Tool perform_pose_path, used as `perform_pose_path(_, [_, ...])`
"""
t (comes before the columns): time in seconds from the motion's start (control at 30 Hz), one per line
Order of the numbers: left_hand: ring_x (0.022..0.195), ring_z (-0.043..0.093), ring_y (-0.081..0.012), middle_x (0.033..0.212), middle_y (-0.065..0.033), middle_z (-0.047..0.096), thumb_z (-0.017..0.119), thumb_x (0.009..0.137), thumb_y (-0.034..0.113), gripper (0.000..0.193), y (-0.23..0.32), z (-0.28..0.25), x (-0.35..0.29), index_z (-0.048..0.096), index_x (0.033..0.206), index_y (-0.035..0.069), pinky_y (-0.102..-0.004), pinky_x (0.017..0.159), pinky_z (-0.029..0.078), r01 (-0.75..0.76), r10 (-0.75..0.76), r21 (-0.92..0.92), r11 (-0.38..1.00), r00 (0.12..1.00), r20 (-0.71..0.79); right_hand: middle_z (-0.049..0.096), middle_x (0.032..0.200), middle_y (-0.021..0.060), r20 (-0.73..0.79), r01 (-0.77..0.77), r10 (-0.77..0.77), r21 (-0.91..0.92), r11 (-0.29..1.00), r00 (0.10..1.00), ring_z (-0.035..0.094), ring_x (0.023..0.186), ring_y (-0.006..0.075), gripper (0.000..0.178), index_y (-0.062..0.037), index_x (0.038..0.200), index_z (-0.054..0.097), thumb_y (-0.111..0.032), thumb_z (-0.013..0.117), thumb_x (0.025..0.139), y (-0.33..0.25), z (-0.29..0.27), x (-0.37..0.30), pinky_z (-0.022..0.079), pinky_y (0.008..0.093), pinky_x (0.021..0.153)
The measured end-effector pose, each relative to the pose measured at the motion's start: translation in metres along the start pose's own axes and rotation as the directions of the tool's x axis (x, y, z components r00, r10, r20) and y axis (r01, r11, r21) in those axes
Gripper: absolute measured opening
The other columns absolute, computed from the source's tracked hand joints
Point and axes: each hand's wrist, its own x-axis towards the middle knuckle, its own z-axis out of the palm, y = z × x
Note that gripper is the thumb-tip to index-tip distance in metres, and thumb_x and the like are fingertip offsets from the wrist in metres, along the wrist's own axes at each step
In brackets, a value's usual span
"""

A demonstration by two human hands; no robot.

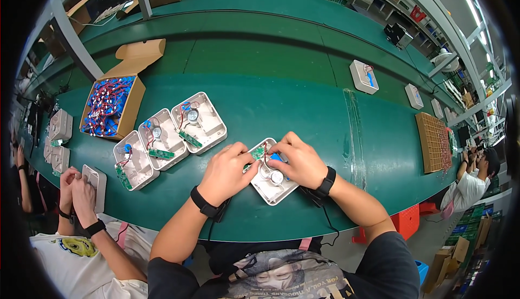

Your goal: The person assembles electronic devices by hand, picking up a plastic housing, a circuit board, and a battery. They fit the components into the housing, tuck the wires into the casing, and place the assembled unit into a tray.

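At 6 o'clock, nearest the camera, the person's 2 forearms rise from the lower edge, each with a black wristband. The left hand (pixel 226 172) and the right hand (pixel 299 161) meet over an open white square plastic casing (pixel 271 182) lying on the green conveyor table (pixel 281 104), just below the centre of the view. Both hands are curled, fingertips pinching a small green circuit board (pixel 258 152) at the casing's upper left corner. Inside the casing show a round silver part and a bit of blue.

At 8 o'clock, a co-worker's 2 hands (pixel 76 191) press on a white casing lid (pixel 97 186) at the table edge.

Towards 9 o'clock, just left of the held casing, 3 more open white casings (pixel 170 136) sit side by side in a slanted row, each with a green board and red wires.

Further out at 10 o'clock stands an open brown cardboard box (pixel 111 107) filled with blue parts and red wires.

At 3 o'clock a brown gridded tray (pixel 433 142) lies near the right end of the table, well apart from the hands.

At 1 o'clock, further away, another white casing (pixel 363 76) rests on the belt with 2 more behind it.
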Motion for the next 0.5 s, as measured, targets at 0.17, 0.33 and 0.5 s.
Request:
perform_pose_path(0.17, [0.086, 0.07, -0.03, 0.095, -0.0098, 0.068, 0.078, 0.09, 0.021, 0.019, -0.002, 0.002, -0.001, 0.077, 0.083, 0.004, -0.0421, 0.074, 0.058, 0.02, -0.02, -0.007, 1.0, 1.0, 0.006, 0.065, 0.106, 0.0132, 0.085, 0.024, -0.025, 0.012, 1.0, 0.996, 0.068, 0.088, 0.0296, 0.027, -0.0069, 0.117, 0.071, -0.023, 0.076, 0.096, 0.006, -0.01, 0.0, 0.056, 0.0408, 0.075])
perform_pose_path(0.33, [0.082, 0.069, -0.0298, 0.095, -0.0109, 0.068, 0.08, 0.088, 0.018, 0.015, -0.003, -0.004, 0.002, 0.075, 0.09, 0.004, -0.0402, 0.07, 0.056, -0.03, 0.03, -0.02, 0.999, 0.999, -0.02, 0.069, 0.098, 0.0115, 0.019, 0.082, -0.081, -0.013, 0.997, 0.996, 0.07, 0.078, 0.0298, 0.036, -0.0072, 0.128, 0.066, -0.023, 0.074, 0.096, 0.003, -0.018, 0.004, 0.057, 0.0411, 0.071])
perform_pose_path(0.5, [0.085, 0.069, -0.0299, 0.098, -0.0105, 0.068, 0.08, 0.088, 0.02, 0.02, 0.0, -0.012, 0.007, 0.07, 0.097, 0.005, -0.041, 0.068, 0.056, -0.004, 0.014, 0.073, 0.997, 0.991, -0.132, 0.073, 0.083, 0.0191, 0.366, -0.171, 0.18, -0.056, 0.984, 0.913, 0.071, 0.075, 0.04, 0.053, -0.0056, 0.141, 0.057, -0.029, 0.069, 0.096, 0.003, -0.05, 0.006, 0.057, 0.0505, 0.075])
